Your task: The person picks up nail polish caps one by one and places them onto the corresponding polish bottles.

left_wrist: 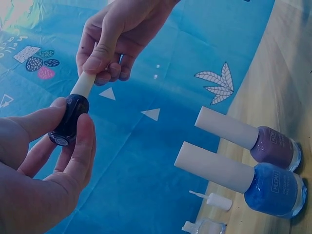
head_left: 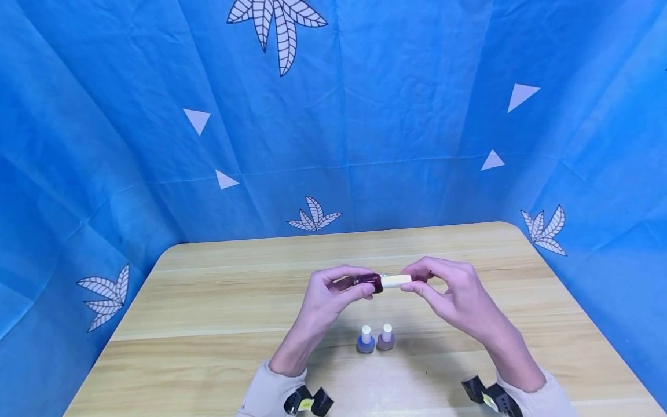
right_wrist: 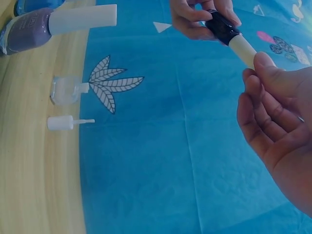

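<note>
Raised over the table, a dark red nail polish bottle [head_left: 372, 282] lies sideways between both hands. My left hand [head_left: 323, 296] pinches its glass body between thumb and fingers. At the other end, my right hand [head_left: 461, 298] grips the long whitish cap [left_wrist: 84, 85] with thumb and fingertips. Cap and bottle are in line, the cap seated against the bottle's neck. Below the hands stand a blue nail polish bottle [head_left: 366, 341] and a mauve nail polish bottle [head_left: 386, 339], upright side by side with white caps on.
Farther back on the wooden table [head_left: 208, 301] stands a small clear bottle [right_wrist: 67, 90] without its cap. A white brush cap [right_wrist: 60, 122] stands beside it, brush pointing up. Behind the table hangs a blue patterned cloth [head_left: 396, 116].
</note>
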The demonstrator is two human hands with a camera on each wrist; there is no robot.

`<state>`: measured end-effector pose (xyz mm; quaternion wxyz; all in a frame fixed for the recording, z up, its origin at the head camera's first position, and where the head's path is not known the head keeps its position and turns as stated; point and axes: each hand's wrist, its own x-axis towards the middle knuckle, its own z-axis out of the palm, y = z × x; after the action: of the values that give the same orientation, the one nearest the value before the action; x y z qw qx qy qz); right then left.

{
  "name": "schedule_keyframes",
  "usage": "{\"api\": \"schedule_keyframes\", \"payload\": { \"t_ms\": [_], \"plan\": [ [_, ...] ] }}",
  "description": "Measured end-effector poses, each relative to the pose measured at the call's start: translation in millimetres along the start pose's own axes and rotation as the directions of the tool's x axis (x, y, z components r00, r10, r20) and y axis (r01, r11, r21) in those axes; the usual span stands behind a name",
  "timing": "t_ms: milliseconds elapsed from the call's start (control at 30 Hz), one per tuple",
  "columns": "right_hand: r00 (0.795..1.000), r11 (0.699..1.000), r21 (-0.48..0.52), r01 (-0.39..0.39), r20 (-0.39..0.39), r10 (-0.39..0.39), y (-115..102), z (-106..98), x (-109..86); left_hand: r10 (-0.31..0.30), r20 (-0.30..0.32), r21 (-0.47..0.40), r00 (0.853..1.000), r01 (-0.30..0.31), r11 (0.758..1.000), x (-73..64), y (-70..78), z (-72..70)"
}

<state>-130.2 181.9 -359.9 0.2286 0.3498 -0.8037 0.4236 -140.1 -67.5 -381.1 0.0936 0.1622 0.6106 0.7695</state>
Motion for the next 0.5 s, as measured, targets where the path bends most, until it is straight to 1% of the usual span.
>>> {"api": "schedule_keyframes", "payload": {
  "t_ms": [267,333,500],
  "plan": [
    [0.998,0.999,0.004,-0.045,-0.035,0.045,0.1,4.4,0.0,0.02,-0.047,0.029,0.999,-0.019,0.999,-1.3,0.7,0.3],
    [0.998,0.998,0.024,-0.057,-0.04,0.058,0.2,5.4,0.5,0.033,-0.052,0.037,0.998,-0.031,0.999,-0.5,-0.2,0.0],
    [0.992,0.986,0.113,-0.122,-0.028,0.126,0.4,6.9,1.6,0.052,-0.054,0.05,0.997,-0.049,0.998,2.8,-1.8,-0.9]
  ]
}}
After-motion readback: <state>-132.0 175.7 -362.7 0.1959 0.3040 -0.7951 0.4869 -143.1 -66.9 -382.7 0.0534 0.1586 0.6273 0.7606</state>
